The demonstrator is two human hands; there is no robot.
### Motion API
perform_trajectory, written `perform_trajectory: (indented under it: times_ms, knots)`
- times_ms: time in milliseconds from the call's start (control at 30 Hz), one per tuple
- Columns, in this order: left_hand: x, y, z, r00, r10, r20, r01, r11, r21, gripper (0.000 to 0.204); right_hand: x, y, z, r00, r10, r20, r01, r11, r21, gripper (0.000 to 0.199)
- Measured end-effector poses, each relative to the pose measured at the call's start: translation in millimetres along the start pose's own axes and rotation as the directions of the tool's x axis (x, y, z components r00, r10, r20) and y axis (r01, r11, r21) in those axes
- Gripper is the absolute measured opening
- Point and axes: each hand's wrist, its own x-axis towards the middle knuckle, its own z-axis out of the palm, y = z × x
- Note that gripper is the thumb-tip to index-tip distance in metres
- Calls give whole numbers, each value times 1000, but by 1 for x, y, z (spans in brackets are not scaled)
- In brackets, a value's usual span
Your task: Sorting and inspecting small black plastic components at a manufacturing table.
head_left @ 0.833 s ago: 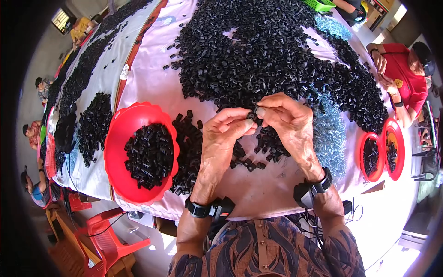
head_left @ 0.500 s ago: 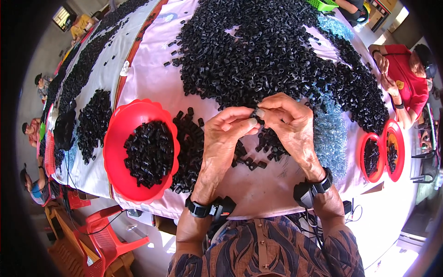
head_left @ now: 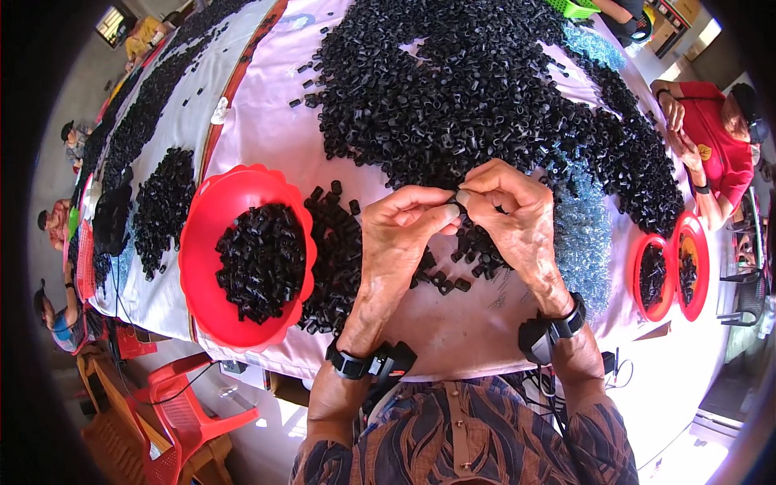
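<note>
Your left hand (head_left: 402, 234) and right hand (head_left: 512, 217) meet fingertip to fingertip just above the desk (head_left: 477, 323), and both pinch one small black part (head_left: 454, 200) between thumbs and forefingers; the part is nearly hidden by your fingers, so its exact shape cannot be told. Loose parts (head_left: 440, 279) lie scattered right under your hands, and the big pile (head_left: 461, 89) spreads beyond them. A red bowl (head_left: 202, 242) half full of parts sits near your left wrist, two more red bowls (head_left: 681, 267) stand well apart at the right rim, and a person in red (head_left: 711, 137) works at the far right.

Your grip is only at the fingertips, so the part could slip and drop into the scatter below, where it would be lost among look-alikes. A sideways twist between the two hands could also pop it loose.

Against the earlier frames, little differs: your hands hold the same pinch at the same spot, and the bowl and pile lie as before
</note>
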Motion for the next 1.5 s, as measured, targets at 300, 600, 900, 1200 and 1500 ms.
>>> perform_trajectory:
  times_ms: [300,600,900,1200,1500]
  knots:
    - [2,0,-2,998,-61,-35,59,997,-56,17,0,-3,1,967,254,22,-254,950,184,8]
    - [5,-6,-9,996,-87,-20,81,976,-202,14,0,5,6,976,-208,66,218,905,-365,26]
    - [5,-4,-9,988,-156,-17,153,982,-106,8,-4,18,9,938,-323,126,344,815,-467,35]
    - [3,-7,-6,989,-148,15,149,978,-146,9,-6,16,10,884,-430,181,447,665,-599,29]
    - [3,3,-4,990,-141,-25,138,985,-99,10,-6,21,10,890,-425,165,439,701,-562,29]
